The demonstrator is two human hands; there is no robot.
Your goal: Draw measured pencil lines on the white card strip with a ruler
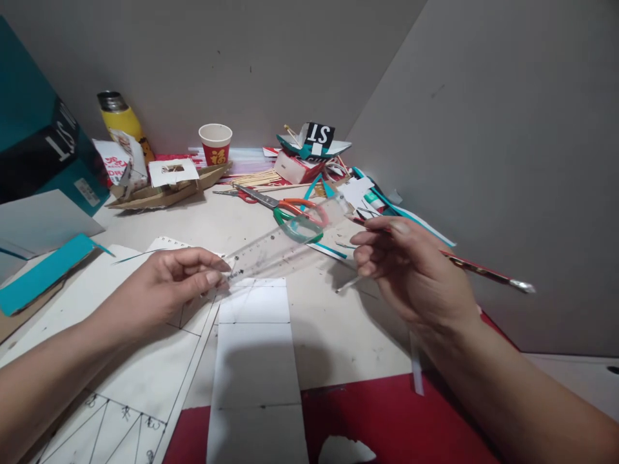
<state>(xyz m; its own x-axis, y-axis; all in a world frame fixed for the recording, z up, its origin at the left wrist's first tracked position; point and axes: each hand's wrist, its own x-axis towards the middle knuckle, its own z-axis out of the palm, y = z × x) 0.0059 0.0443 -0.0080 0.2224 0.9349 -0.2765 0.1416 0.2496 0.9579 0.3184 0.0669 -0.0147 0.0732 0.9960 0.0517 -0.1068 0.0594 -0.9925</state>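
Note:
Between thumb and fingers, my left hand [181, 283] pinches one end of a clear plastic ruler [271, 251], which slants up to the right over the table. My right hand [411, 264] is closed on a dark red pencil [476, 267]; its tip points left, close to the ruler's far end. Below the ruler lies a long white paper strip [256, 361] with pencil lines drawn across it. Left of the strip, under my left forearm, a sheet of paper [155, 374] carries drawn triangles and labels. Scissors with orange and green handles [300, 219] lie behind the ruler, partly seen through it.
A cardboard boat [169, 193], a paper cup [215, 145] and a yellow bottle [123, 122] stand at the back left. Behind the scissors is a teal model boat [314, 145] among scraps and sticks. A teal box [39, 122] rises at left; red sheet [401, 419] lies in front.

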